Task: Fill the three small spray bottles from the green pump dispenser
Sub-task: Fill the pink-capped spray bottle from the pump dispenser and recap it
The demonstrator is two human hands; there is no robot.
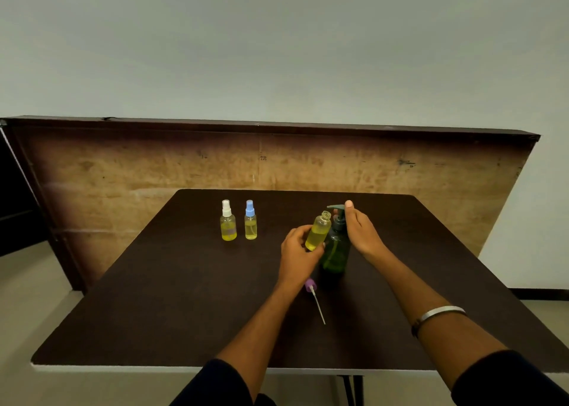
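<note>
Head view: open bottle (318, 231) in left hand (298, 253), under pump (335, 239).

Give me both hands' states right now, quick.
Left hand: grips the uncapped small clear spray bottle of yellow liquid.
Right hand: open, fingers straight, by the dark green pump dispenser head.

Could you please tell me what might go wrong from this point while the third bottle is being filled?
The open spray bottle is tilted in the left hand and looks mostly full; another pump could overflow it. Its mouth sits beside the green pump dispenser spout, so a stroke by the right hand might miss. The purple spray cap could be knocked.
</note>
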